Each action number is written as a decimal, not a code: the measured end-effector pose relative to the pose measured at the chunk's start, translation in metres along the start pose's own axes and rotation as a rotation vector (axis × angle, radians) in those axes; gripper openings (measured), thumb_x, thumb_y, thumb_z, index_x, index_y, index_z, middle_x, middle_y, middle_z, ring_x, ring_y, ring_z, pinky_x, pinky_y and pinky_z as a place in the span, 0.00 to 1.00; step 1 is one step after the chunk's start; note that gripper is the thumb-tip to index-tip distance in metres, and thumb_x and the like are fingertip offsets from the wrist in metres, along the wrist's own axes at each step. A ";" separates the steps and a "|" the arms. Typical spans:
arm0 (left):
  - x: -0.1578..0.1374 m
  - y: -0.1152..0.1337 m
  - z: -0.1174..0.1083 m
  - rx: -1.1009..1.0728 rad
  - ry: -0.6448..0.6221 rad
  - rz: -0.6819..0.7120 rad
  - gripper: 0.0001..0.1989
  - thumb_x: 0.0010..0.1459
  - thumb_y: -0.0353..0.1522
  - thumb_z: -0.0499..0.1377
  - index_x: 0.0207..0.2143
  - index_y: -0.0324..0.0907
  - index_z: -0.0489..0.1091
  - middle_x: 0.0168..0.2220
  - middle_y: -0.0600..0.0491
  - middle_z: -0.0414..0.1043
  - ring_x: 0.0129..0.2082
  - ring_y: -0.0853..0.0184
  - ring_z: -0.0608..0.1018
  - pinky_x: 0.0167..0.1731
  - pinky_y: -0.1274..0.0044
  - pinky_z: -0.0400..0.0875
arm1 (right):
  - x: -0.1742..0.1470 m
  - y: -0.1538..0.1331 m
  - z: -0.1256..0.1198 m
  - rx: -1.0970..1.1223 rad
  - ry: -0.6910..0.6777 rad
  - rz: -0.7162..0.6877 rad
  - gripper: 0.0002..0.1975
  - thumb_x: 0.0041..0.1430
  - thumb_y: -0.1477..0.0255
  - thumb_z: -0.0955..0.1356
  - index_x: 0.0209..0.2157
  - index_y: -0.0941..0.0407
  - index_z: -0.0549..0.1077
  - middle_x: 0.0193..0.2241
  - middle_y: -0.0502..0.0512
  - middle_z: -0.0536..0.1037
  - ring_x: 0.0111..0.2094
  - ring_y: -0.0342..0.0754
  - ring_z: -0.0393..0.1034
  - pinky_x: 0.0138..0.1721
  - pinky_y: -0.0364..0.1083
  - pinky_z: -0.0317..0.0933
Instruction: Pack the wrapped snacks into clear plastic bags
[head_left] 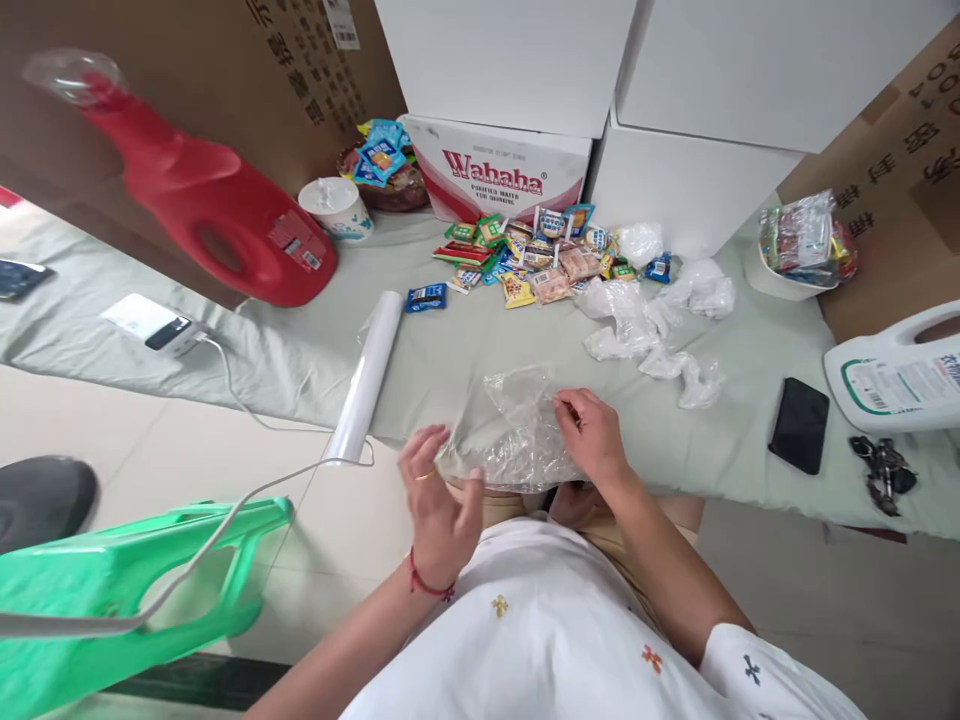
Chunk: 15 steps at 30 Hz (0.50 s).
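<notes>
A clear plastic bag (517,430) lies spread at the table's front edge, close to my body. My right hand (592,435) pinches the bag's right side between thumb and fingers. On the other side, my left hand (441,490), with a ring and a red string bracelet, has its fingers apart beside the bag's left edge; whether it touches the film I cannot tell. Just left of the bag rests a roll of clear film (367,375). Crumpled clear plastic bags (637,315) lie beyond my right hand. A pile of small wrapped snacks (525,255) sits farther back.
A Wahaba-style printed carton (499,175) and white boxes (697,180) stand behind. Left are a red jug (217,210), paper cup (337,210), power bank (154,325) with cable, and green stool (150,570). Right are a snack tub (787,275), phone (800,425), keys (883,475) and white bottle (900,370).
</notes>
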<state>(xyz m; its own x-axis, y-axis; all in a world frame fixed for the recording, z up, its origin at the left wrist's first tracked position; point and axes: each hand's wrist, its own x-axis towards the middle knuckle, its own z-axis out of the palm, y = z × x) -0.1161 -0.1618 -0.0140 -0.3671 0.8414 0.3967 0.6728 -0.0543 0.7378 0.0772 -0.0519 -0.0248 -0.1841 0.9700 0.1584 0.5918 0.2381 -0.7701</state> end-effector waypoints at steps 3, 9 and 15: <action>0.028 0.015 0.030 0.113 -0.082 0.045 0.30 0.59 0.45 0.62 0.58 0.39 0.64 0.59 0.35 0.67 0.65 0.47 0.65 0.60 0.57 0.61 | -0.006 -0.017 -0.006 -0.012 -0.013 -0.039 0.14 0.70 0.65 0.62 0.40 0.53 0.79 0.36 0.57 0.80 0.35 0.49 0.73 0.39 0.46 0.63; 0.073 -0.022 0.074 -0.010 -0.378 -0.294 0.22 0.66 0.45 0.49 0.25 0.44 0.68 0.19 0.56 0.62 0.25 0.67 0.68 0.30 0.75 0.59 | -0.006 0.017 -0.027 0.106 0.079 0.204 0.15 0.66 0.59 0.65 0.37 0.54 0.78 0.26 0.51 0.77 0.28 0.47 0.68 0.34 0.45 0.62; 0.084 -0.064 0.061 -0.076 -0.194 -0.559 0.15 0.62 0.45 0.54 0.29 0.45 0.68 0.21 0.57 0.65 0.25 0.66 0.68 0.29 0.75 0.62 | -0.010 0.071 -0.032 0.254 0.169 0.438 0.21 0.58 0.50 0.67 0.32 0.55 0.75 0.19 0.47 0.69 0.22 0.44 0.59 0.25 0.43 0.55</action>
<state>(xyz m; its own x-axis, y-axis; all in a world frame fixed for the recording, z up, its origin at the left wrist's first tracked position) -0.1506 -0.0546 -0.0609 -0.5237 0.8357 -0.1652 0.3609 0.3933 0.8456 0.1458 -0.0427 -0.0616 0.1790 0.9752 -0.1304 0.3724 -0.1898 -0.9085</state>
